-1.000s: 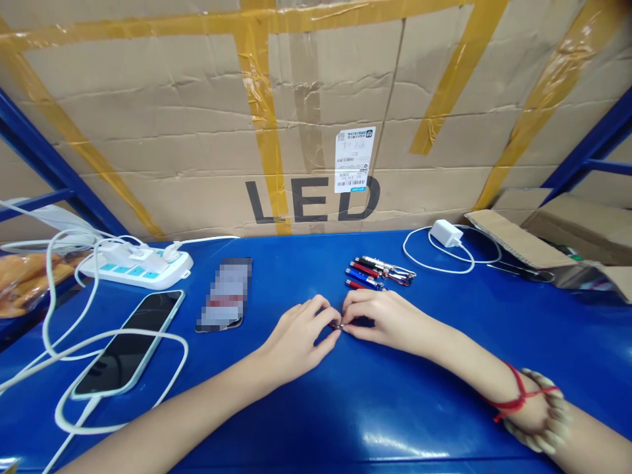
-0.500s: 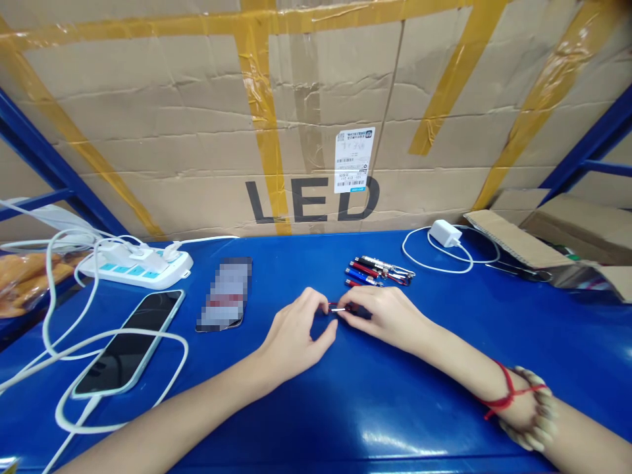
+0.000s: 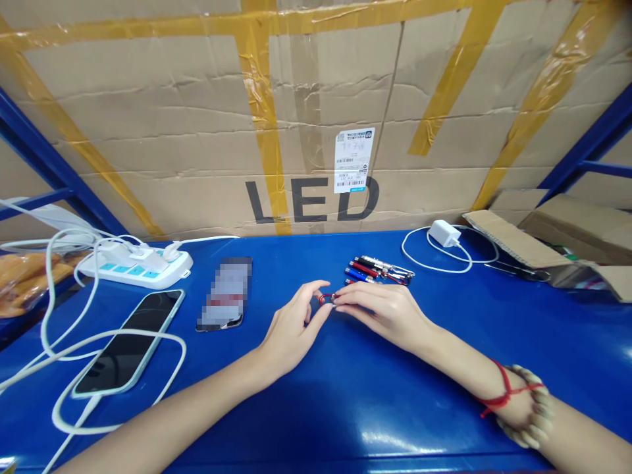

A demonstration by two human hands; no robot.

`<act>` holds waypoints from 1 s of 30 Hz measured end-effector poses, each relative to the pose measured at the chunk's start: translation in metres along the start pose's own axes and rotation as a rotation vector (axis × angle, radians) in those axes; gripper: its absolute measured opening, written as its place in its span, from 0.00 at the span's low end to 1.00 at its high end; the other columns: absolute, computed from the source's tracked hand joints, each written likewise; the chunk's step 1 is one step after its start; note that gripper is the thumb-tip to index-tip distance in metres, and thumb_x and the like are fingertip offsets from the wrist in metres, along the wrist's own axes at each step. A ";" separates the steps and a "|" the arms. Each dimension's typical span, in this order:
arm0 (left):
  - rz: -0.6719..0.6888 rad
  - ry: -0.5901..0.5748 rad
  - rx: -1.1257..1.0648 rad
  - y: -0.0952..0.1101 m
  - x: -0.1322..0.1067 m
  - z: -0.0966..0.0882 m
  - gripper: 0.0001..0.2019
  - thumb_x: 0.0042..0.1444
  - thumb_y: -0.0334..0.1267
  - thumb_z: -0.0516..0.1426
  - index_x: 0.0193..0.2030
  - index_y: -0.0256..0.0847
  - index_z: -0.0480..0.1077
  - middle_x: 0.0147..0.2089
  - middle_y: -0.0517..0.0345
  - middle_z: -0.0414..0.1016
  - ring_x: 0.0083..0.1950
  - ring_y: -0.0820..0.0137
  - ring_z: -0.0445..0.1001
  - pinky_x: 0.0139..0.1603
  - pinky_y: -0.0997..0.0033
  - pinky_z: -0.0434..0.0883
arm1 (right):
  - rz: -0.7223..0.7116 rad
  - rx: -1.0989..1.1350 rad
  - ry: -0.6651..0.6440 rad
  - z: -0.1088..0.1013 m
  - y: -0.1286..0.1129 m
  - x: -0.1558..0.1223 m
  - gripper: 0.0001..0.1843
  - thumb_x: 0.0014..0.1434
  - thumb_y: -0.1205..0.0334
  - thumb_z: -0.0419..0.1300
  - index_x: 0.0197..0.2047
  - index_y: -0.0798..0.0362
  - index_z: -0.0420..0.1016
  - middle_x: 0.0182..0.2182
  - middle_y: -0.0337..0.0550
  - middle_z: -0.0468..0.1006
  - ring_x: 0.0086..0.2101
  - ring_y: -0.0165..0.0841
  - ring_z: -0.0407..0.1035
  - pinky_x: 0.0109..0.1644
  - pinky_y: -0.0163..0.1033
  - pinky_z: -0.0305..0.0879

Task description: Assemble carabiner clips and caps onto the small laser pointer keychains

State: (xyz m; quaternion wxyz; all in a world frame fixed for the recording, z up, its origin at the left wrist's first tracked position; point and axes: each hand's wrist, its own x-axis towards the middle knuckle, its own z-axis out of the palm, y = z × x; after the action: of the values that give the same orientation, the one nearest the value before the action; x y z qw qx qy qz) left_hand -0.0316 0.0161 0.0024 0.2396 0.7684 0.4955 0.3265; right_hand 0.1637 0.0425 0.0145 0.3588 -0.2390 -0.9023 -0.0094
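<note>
Between my hands, low over the blue table [image 3: 316, 408], is a small red cord loop [image 3: 324, 297] with a bit of metal at its right end. My right hand [image 3: 395, 313] pinches this end in its fingertips, which hide most of what they grip. My left hand [image 3: 290, 322] is beside the loop, index finger stretched out above it and thumb below, the tip close to my right fingertips. Whether the left thumb presses on anything is unclear. Just behind my right hand lie several slim pen-like tubes [image 3: 368, 266], red, blue and black, with metal clasps.
On the left are a phone with a blurred screen [image 3: 224, 293], a phone in a pale case [image 3: 128, 342], white cables and a power strip [image 3: 168, 270]. A white charger [image 3: 444, 234] and an open cardboard box [image 3: 557, 243] stand right. A large carton [image 3: 197, 131] walls the back.
My left thumb has moved up toward my right fingertips, and the left index finger has straightened. The red cord now shows as a loop; the shiny metal piece is more hidden.
</note>
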 end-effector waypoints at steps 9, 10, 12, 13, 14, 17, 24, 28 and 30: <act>0.010 -0.041 -0.065 -0.004 0.000 0.002 0.13 0.61 0.42 0.49 0.52 0.44 0.60 0.30 0.64 0.65 0.27 0.75 0.64 0.29 0.75 0.63 | 0.003 -0.062 0.115 -0.002 -0.004 0.000 0.07 0.60 0.66 0.56 0.37 0.53 0.75 0.37 0.38 0.79 0.36 0.27 0.74 0.40 0.29 0.68; 0.009 -0.042 -0.075 -0.004 0.000 0.002 0.16 0.61 0.42 0.49 0.54 0.44 0.58 0.30 0.64 0.65 0.26 0.75 0.64 0.29 0.75 0.63 | -0.007 -0.063 0.115 -0.002 -0.004 0.000 0.07 0.60 0.65 0.56 0.37 0.53 0.75 0.38 0.38 0.79 0.36 0.27 0.74 0.40 0.29 0.68; 0.048 -0.052 -0.086 -0.003 0.000 0.001 0.17 0.61 0.41 0.49 0.57 0.45 0.56 0.33 0.62 0.66 0.28 0.75 0.64 0.30 0.75 0.64 | -0.033 -0.066 0.115 -0.003 -0.004 0.001 0.07 0.60 0.65 0.55 0.37 0.53 0.75 0.37 0.38 0.79 0.36 0.27 0.74 0.40 0.29 0.68; 0.077 -0.060 -0.088 -0.002 0.000 0.001 0.17 0.62 0.40 0.48 0.57 0.45 0.57 0.35 0.60 0.67 0.28 0.75 0.65 0.31 0.75 0.64 | -0.046 -0.068 0.117 -0.003 -0.004 0.001 0.07 0.61 0.65 0.55 0.37 0.53 0.75 0.37 0.38 0.79 0.36 0.27 0.74 0.40 0.29 0.68; 0.101 -0.067 -0.089 -0.002 0.000 0.000 0.15 0.62 0.40 0.48 0.56 0.45 0.59 0.37 0.59 0.67 0.29 0.75 0.65 0.31 0.75 0.64 | -0.057 -0.069 0.119 -0.003 -0.005 0.002 0.07 0.61 0.65 0.55 0.37 0.53 0.75 0.37 0.38 0.79 0.36 0.26 0.74 0.39 0.29 0.68; 0.112 -0.058 -0.088 0.000 0.001 0.000 0.10 0.61 0.39 0.49 0.48 0.43 0.63 0.36 0.60 0.66 0.28 0.76 0.63 0.31 0.76 0.63 | -0.073 -0.074 0.134 -0.004 -0.006 0.002 0.07 0.60 0.66 0.56 0.36 0.53 0.75 0.36 0.39 0.79 0.35 0.26 0.73 0.39 0.28 0.67; 0.088 -0.035 -0.040 0.002 0.001 -0.001 0.11 0.63 0.40 0.45 0.32 0.40 0.60 0.30 0.62 0.62 0.30 0.75 0.63 0.32 0.75 0.62 | -0.025 -0.024 0.084 -0.002 -0.005 0.001 0.08 0.61 0.64 0.54 0.36 0.53 0.75 0.34 0.38 0.79 0.34 0.26 0.73 0.39 0.29 0.67; 0.025 -0.015 -0.117 0.001 0.000 -0.001 0.12 0.62 0.41 0.46 0.51 0.44 0.58 0.39 0.60 0.67 0.29 0.76 0.65 0.32 0.75 0.64 | 0.069 0.039 0.051 -0.001 -0.004 0.000 0.08 0.61 0.63 0.54 0.37 0.53 0.74 0.33 0.40 0.78 0.33 0.26 0.72 0.38 0.29 0.67; 0.033 -0.013 -0.135 0.000 -0.001 -0.001 0.18 0.62 0.40 0.47 0.58 0.47 0.52 0.44 0.59 0.66 0.29 0.77 0.65 0.31 0.76 0.64 | 0.088 0.035 0.055 0.000 -0.004 0.000 0.07 0.61 0.63 0.54 0.38 0.53 0.74 0.33 0.40 0.78 0.32 0.26 0.72 0.37 0.30 0.67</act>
State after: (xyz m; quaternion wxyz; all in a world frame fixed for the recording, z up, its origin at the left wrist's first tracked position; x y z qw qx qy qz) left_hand -0.0323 0.0157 0.0026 0.2886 0.7606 0.4582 0.3582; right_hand 0.1618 0.0385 0.0158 0.3878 -0.2718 -0.8806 0.0155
